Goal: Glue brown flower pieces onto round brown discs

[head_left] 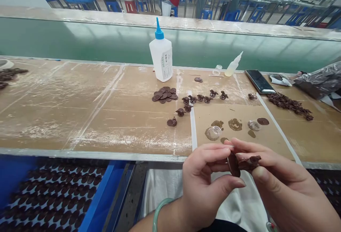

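Note:
My left hand (207, 182) pinches a round dark-brown disc (233, 164) by its edges, the disc turned nearly on edge. A small dark-brown figurine (250, 163) is held between the thumb and fingers of my right hand (287, 182). Its near end meets the face of the disc; whether they are joined I cannot tell. Beyond the hands lie a clear shallow cup (213, 132), a second clear dish (254, 125) and a loose brown disc (263, 121). Wet-looking stains mark the board around them.
A pile of brown discs (165, 94) lies near a white bottle (163, 60) with a blue nozzle. Several figurines on discs (200, 98) stand in a line. At right are a phone (260, 82), a small squeeze bottle (233, 65) and heaped brown pieces (289, 105). A blue tray (99, 193) sits lower left.

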`<move>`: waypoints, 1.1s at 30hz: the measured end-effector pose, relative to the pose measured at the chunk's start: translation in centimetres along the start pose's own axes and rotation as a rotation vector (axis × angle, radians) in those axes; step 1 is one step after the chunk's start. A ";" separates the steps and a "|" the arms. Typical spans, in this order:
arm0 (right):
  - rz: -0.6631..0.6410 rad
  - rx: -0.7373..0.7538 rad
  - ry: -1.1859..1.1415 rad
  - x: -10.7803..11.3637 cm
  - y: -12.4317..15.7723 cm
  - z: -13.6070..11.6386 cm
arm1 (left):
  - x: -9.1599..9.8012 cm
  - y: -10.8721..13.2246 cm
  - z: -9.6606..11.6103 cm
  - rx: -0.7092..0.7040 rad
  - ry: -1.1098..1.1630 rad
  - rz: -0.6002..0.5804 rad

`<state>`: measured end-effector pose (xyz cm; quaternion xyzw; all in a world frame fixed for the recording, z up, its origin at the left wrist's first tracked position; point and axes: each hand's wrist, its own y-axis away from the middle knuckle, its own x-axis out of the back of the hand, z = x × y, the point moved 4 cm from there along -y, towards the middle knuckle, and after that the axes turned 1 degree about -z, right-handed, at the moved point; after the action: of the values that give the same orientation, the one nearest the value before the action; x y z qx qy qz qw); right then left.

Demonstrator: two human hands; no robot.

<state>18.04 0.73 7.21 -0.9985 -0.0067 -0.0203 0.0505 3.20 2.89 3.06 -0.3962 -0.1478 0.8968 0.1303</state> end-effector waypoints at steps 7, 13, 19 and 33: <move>-0.004 -0.011 0.016 0.2 0.1 0.7 | 0.0 0.0 -0.3 -0.006 0.019 0.045; -0.019 0.013 0.037 0.1 -0.1 0.5 | -0.2 -0.3 -0.6 0.013 0.084 0.089; -0.005 0.013 0.029 0.0 -0.4 0.2 | -0.4 -0.7 -0.3 0.008 0.086 0.095; -0.071 0.118 0.165 0.1 -0.6 -0.4 | 0.0 -0.6 -0.1 -0.008 -0.035 0.130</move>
<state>18.12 1.26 7.63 -0.9879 -0.0391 -0.1036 0.1088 3.36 3.47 3.25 -0.3898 -0.1276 0.9095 0.0677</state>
